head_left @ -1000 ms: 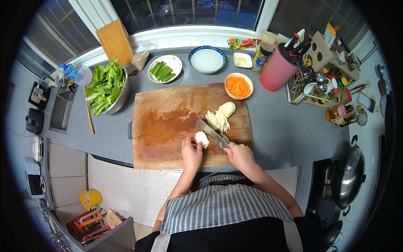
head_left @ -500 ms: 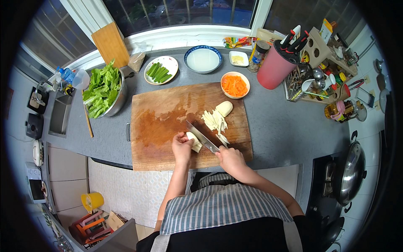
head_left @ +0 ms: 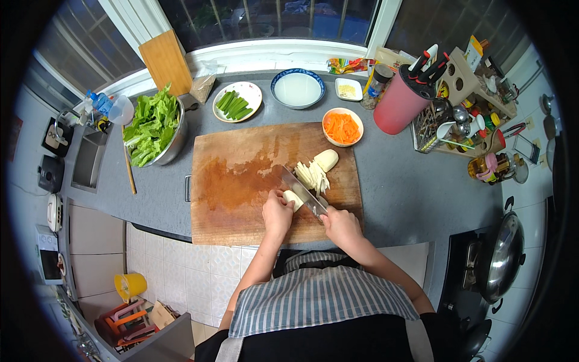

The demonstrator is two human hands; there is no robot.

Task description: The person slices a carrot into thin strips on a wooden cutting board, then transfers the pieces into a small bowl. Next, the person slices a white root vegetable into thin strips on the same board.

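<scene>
My right hand (head_left: 342, 227) is wrapped round the handle of a kitchen knife (head_left: 304, 191), whose broad blade slants up to the left over the cutting board (head_left: 223, 211). Against the blade's left side lies a pale, peeled vegetable piece (head_left: 293, 200), its kind unclear. The fingers of my left hand (head_left: 278, 212) are closed on that piece, partly hiding it. To the right of the blade, cut pale strips (head_left: 312, 176) lie in a heap. Just beyond them rests a larger rounded pale chunk (head_left: 327, 160).
Behind the board stand a bowl of orange shreds (head_left: 342, 127), a white dish (head_left: 348, 90), a blue-rimmed bowl (head_left: 298, 88) and a plate of green pieces (head_left: 237, 102). Leafy greens fill a metal bowl (head_left: 177, 136) at left. A pink knife block (head_left: 403, 102) stands right, a lidded wok (head_left: 503, 256) farther right.
Both hands, the knife and the held piece have shifted right and slightly up, nearer the heap of strips. The strips now sit closer against the blade. The whole view has shifted a little.
</scene>
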